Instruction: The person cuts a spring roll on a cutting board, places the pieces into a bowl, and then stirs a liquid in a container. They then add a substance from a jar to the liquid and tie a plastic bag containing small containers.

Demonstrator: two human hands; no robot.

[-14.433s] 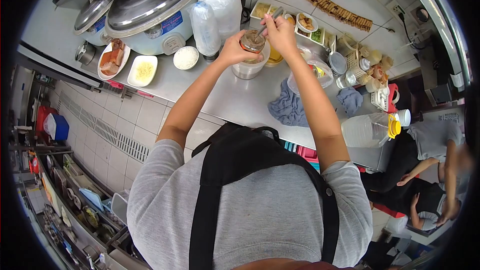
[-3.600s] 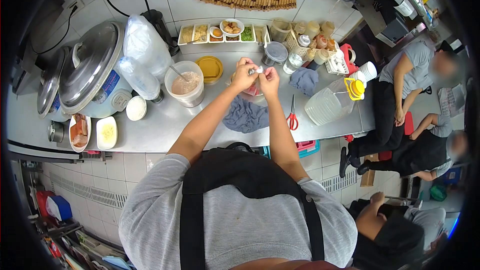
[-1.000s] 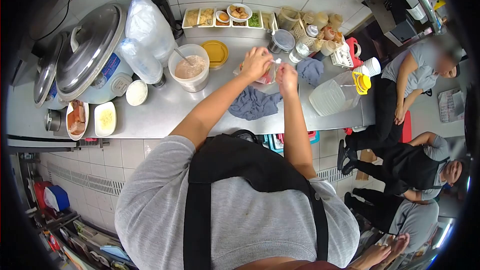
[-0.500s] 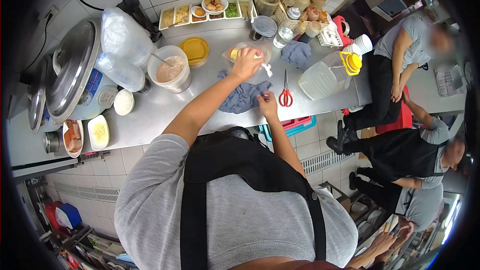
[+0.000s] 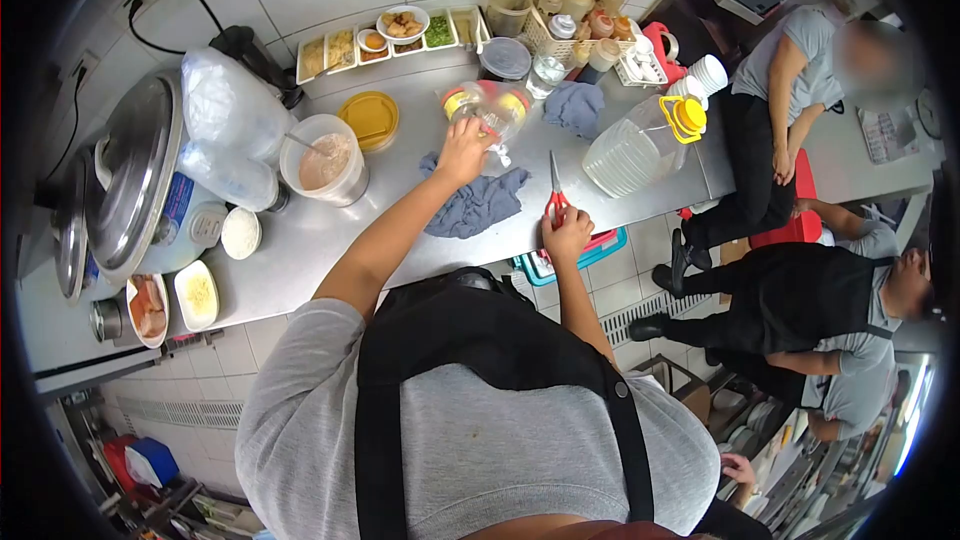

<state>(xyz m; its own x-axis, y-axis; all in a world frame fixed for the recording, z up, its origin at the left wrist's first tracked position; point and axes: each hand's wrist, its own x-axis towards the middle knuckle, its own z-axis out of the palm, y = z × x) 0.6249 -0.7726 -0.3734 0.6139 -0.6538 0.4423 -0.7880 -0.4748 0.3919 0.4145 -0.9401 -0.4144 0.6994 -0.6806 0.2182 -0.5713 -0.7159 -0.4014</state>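
A clear plastic bag (image 5: 505, 108) with yellow and red patches showing through lies on the steel counter. My left hand (image 5: 465, 150) is closed on its near side, beside a white knotted end. What exactly the fingers pinch is partly hidden. Close to the counter's front edge, my right hand (image 5: 568, 237) grips the red handles of a pair of scissors (image 5: 556, 185), whose blades point away from me. A crumpled blue-grey cloth (image 5: 478, 205) rests between my forearms.
A large yellow-capped jug (image 5: 635, 155) stands to the right, with another cloth (image 5: 575, 108) behind it. On the left are a tub of pinkish mix (image 5: 325, 160), a yellow lid (image 5: 368, 120) and big lidded pots (image 5: 135, 175). Ingredient trays (image 5: 340, 48) line the back. Co-workers (image 5: 800, 290) occupy the right side.
My right hand has moved from near the cloth onto the scissors' handles. The bag now shows more openly beyond my left hand. The view has shifted slightly, and co-workers at right have moved.
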